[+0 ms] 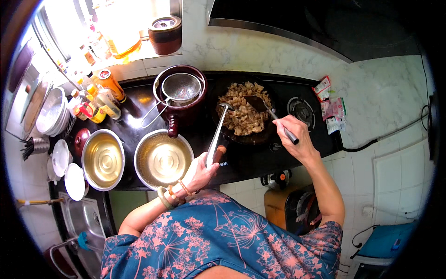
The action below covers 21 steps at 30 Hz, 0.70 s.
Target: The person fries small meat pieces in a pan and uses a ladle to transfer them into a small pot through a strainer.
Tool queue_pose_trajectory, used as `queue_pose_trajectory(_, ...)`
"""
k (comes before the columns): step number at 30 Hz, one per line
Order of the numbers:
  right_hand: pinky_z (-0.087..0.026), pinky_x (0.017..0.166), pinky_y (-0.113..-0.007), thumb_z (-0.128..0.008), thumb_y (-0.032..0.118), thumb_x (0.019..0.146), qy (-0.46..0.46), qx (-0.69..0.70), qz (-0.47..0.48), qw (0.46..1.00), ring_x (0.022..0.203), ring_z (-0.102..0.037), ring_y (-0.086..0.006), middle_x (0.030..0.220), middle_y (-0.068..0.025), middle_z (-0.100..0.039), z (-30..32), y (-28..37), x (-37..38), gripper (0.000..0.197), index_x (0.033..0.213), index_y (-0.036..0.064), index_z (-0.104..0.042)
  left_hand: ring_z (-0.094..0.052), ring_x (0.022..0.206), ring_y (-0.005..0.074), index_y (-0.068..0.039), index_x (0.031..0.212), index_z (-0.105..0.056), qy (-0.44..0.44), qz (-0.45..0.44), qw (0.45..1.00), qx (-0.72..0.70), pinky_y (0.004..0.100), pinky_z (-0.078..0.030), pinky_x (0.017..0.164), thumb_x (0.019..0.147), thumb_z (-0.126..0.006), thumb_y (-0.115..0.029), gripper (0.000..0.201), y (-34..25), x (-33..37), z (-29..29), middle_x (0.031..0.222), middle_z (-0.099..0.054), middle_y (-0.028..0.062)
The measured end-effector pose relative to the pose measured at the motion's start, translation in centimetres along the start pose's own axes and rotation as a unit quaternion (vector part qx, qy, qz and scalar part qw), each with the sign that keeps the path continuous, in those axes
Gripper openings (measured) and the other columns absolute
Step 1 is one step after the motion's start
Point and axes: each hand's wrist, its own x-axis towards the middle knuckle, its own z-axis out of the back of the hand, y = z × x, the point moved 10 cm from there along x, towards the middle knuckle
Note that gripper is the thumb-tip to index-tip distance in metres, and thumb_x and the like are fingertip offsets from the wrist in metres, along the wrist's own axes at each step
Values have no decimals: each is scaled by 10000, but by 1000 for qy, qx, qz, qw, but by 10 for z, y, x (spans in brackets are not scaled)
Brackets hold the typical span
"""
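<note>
In front of me a dark wok [224, 131] sits on the stove, full of small browned pieces of food [244, 122] that look like chopped meat. My right hand [298, 139] is closed round the dark handle of a spatula [272, 113], whose blade lies in the food. Closed on a long silver handle, my left hand [200, 171] holds a ladle [216, 136] with its head at the wok's left rim. Beside that hand a brown wooden handle [221, 150] shows, apparently the wok's; whether my fingers touch it I cannot tell.
Left of the wok, a wire strainer [181, 87] rests over a dark red pot [173, 125]. Two metal basins [164, 160] stand nearer me. Bottles [95, 104], bowls [52, 111] and a sink [81, 214] are farther left. A bare burner [301, 112] and packets [331, 109] lie right.
</note>
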Motion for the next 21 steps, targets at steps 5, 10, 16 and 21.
queue_pose_trajectory(5,-498,658,-386,-572,32,842,60,-5,71,996,714,-589,-297,777,-148,-586,-21,30,-7,75,882,-11,-619,-516,569,68,-42,939,-514,2,11,1000,11,241,-420,484,892,-614,-181,178,1,-1,1,675,-546,-5)
queue_pose_trajectory(10,-496,682,-380,-571,47,841,69,-20,82,994,758,-590,-279,787,-133,-592,-42,7,-3,60,868,3,-603,-508,561,67,-43,939,-514,11,21,1000,1,239,-415,480,890,-615,-180,176,1,-1,-2,674,-545,-6)
queue_pose_trajectory(16,-486,671,-348,-573,62,879,37,34,9,999,720,-608,-278,797,-148,-618,15,4,8,139,946,-40,-640,-506,556,67,-46,953,-510,7,13,1000,-2,239,-413,472,889,-615,-186,187,0,1,0,674,-549,-2)
queue_pose_trajectory(21,-488,653,-353,-594,36,858,163,51,33,985,701,-604,-278,796,-142,-605,15,42,-4,95,919,-17,-643,-519,560,71,-43,962,-507,3,27,1000,5,242,-423,474,886,-621,-196,206,4,0,2,675,-555,5)
